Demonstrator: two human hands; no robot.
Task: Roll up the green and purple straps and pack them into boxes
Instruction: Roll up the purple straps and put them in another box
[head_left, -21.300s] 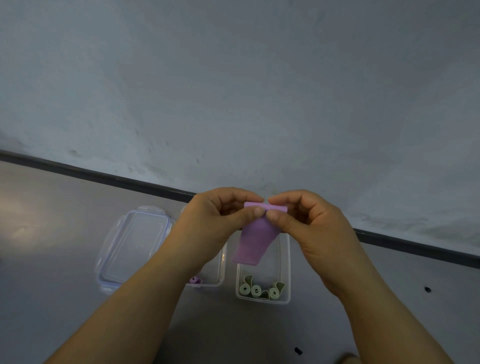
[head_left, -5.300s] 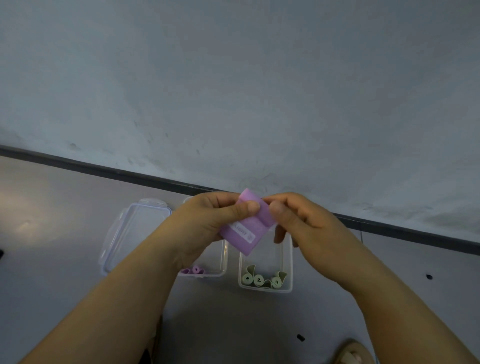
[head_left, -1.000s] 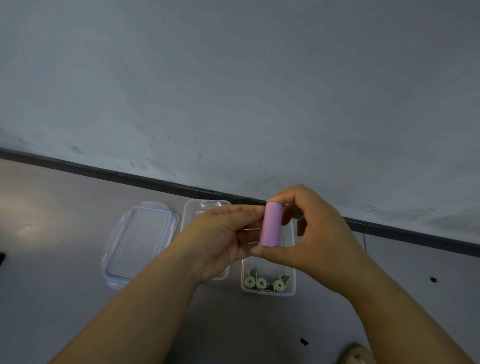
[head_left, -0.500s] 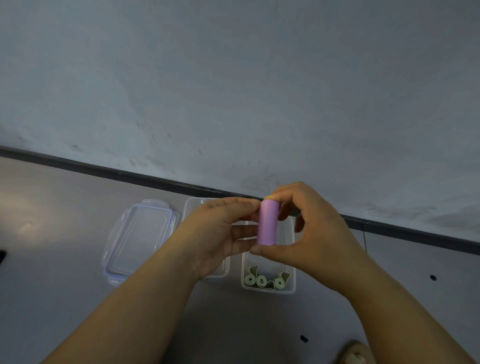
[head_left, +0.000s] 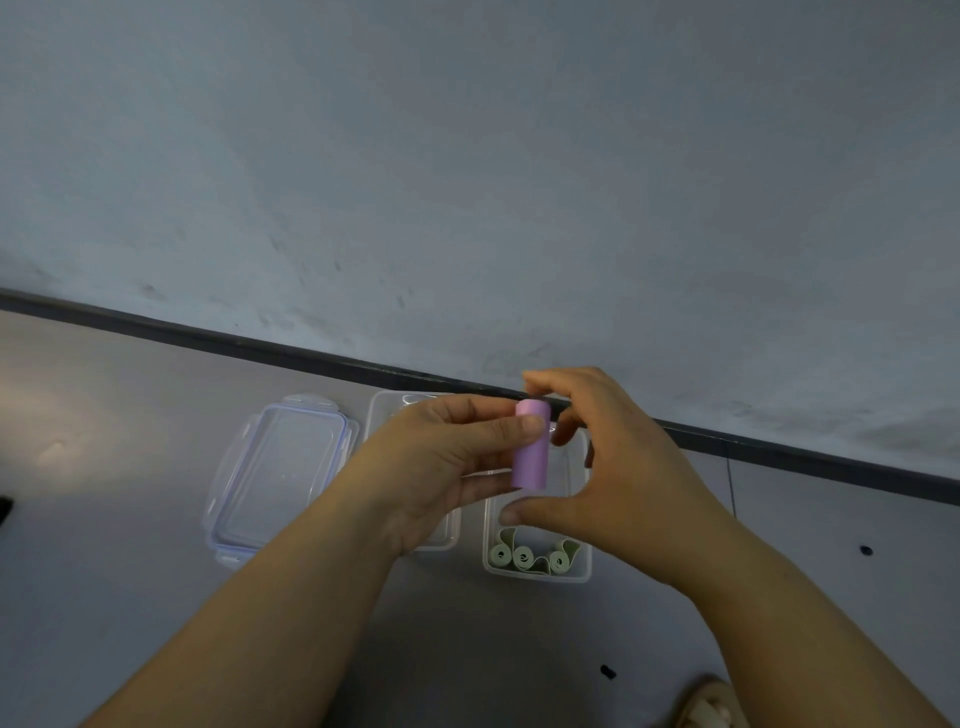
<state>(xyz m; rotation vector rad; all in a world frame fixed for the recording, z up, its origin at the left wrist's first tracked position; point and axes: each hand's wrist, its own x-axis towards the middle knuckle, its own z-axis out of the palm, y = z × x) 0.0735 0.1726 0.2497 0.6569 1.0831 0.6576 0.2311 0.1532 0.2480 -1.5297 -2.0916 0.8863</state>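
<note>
One smooth, cylindrical purple strap (head_left: 530, 465) in left hand (head_left: 431, 467).

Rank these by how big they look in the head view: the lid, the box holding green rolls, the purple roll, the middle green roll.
1. Lid
2. Box, partly hidden
3. Purple roll: held up nearer the camera, so its real size against the green roll is unsure
4. Middle green roll
</note>
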